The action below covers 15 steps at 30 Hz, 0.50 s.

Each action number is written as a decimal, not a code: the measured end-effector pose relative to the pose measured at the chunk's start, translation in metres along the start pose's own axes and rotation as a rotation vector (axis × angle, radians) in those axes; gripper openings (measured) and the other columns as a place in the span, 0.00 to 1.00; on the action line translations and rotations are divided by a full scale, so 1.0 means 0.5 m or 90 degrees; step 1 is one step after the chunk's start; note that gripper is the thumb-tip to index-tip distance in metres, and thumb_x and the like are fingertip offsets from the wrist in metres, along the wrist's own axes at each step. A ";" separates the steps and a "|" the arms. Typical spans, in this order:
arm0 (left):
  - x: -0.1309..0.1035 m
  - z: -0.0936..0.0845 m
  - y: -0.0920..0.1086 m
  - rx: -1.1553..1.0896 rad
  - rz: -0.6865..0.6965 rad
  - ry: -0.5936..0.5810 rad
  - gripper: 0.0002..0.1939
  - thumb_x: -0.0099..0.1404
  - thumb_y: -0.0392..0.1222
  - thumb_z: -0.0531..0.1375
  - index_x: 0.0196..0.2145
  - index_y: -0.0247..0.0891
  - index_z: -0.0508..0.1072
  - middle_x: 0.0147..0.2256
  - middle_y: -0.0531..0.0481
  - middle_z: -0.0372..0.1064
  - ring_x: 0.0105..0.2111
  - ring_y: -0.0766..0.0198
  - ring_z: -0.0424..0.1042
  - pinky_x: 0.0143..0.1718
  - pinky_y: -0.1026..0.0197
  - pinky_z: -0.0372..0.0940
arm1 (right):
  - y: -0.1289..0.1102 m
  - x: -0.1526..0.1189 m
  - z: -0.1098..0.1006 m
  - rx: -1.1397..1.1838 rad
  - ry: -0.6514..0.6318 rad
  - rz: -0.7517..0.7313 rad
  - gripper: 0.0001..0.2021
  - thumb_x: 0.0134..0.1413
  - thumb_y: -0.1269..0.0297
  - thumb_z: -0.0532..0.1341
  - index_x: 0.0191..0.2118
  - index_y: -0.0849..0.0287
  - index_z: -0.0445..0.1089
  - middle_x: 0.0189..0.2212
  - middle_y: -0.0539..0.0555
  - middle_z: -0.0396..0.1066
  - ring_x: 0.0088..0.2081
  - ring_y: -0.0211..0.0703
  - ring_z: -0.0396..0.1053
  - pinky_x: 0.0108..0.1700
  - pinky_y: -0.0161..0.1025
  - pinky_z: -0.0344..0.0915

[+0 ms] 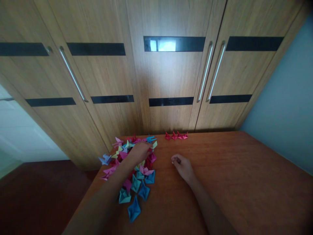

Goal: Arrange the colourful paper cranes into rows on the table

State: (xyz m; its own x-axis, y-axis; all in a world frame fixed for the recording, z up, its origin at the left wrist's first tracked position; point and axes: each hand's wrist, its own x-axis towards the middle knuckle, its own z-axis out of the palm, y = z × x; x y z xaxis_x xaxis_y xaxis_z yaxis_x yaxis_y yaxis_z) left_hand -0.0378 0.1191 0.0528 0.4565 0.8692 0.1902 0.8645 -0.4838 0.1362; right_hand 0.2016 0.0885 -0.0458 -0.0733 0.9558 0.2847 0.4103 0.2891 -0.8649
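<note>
My left hand (141, 151) reaches over a pile of folded paper cranes in pink, red, blue, teal and yellow at the table's left side. Its fingertips are bent down among the cranes, near a yellow crane (154, 145), and what they touch is hidden. My right hand (183, 165) rests over the middle of the table with its fingers curled together; anything inside them is too small to name. Several red cranes (176, 135) stand in a row by the back edge. A blue crane (134, 210) lies nearest to me.
The brown wooden table (220, 169) reaches to a wooden wardrobe (168, 78) with metal handles behind it. A pale blue wall (281, 107) is on the right. Dark floor (46, 192) shows past the left table edge.
</note>
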 end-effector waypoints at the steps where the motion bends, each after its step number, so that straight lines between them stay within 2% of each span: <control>1: -0.003 -0.010 -0.002 -0.011 0.002 0.018 0.11 0.55 0.31 0.57 0.35 0.41 0.75 0.38 0.46 0.74 0.42 0.55 0.71 0.46 0.56 0.62 | 0.000 0.000 0.000 0.004 0.001 0.004 0.08 0.50 0.64 0.54 0.31 0.56 0.71 0.26 0.51 0.73 0.30 0.42 0.70 0.35 0.37 0.64; 4: -0.016 -0.036 0.002 -0.110 -0.027 0.132 0.12 0.58 0.34 0.57 0.39 0.41 0.73 0.41 0.47 0.74 0.41 0.56 0.72 0.44 0.57 0.64 | -0.007 -0.001 -0.002 0.020 0.010 0.007 0.09 0.52 0.62 0.54 0.32 0.56 0.71 0.26 0.51 0.73 0.30 0.42 0.69 0.35 0.38 0.65; 6: -0.029 -0.041 0.018 -0.252 -0.084 0.211 0.11 0.59 0.38 0.57 0.40 0.39 0.72 0.39 0.47 0.74 0.37 0.59 0.73 0.40 0.58 0.66 | -0.020 -0.005 -0.003 0.036 0.022 -0.004 0.10 0.54 0.60 0.53 0.33 0.56 0.70 0.27 0.51 0.72 0.30 0.42 0.69 0.35 0.38 0.65; 8: -0.044 -0.033 0.045 -0.417 -0.142 0.251 0.10 0.59 0.41 0.58 0.39 0.37 0.71 0.35 0.47 0.74 0.32 0.61 0.74 0.34 0.60 0.68 | -0.039 -0.014 -0.002 0.056 0.031 -0.015 0.11 0.54 0.58 0.54 0.36 0.55 0.70 0.29 0.52 0.72 0.31 0.42 0.69 0.36 0.37 0.65; 11: -0.063 -0.001 0.092 -0.600 -0.175 0.246 0.10 0.57 0.42 0.59 0.37 0.36 0.69 0.34 0.48 0.73 0.31 0.62 0.74 0.33 0.62 0.69 | -0.071 -0.034 0.007 0.082 0.017 -0.030 0.13 0.53 0.55 0.57 0.40 0.55 0.70 0.31 0.52 0.72 0.33 0.42 0.69 0.36 0.36 0.66; 15: -0.078 0.043 0.134 -0.662 -0.154 0.216 0.09 0.58 0.41 0.60 0.37 0.37 0.69 0.35 0.50 0.72 0.32 0.63 0.74 0.35 0.62 0.69 | -0.098 -0.057 0.025 0.045 0.006 -0.070 0.12 0.51 0.55 0.59 0.38 0.55 0.69 0.28 0.50 0.71 0.29 0.39 0.68 0.31 0.34 0.64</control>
State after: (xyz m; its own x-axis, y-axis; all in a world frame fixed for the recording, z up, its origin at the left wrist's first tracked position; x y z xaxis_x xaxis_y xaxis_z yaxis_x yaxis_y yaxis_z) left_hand 0.0066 0.0550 0.0337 0.0813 0.9558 0.2825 0.2542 -0.2939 0.9214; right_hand 0.1724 0.0479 -0.0167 -0.1061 0.9175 0.3833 0.3357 0.3959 -0.8548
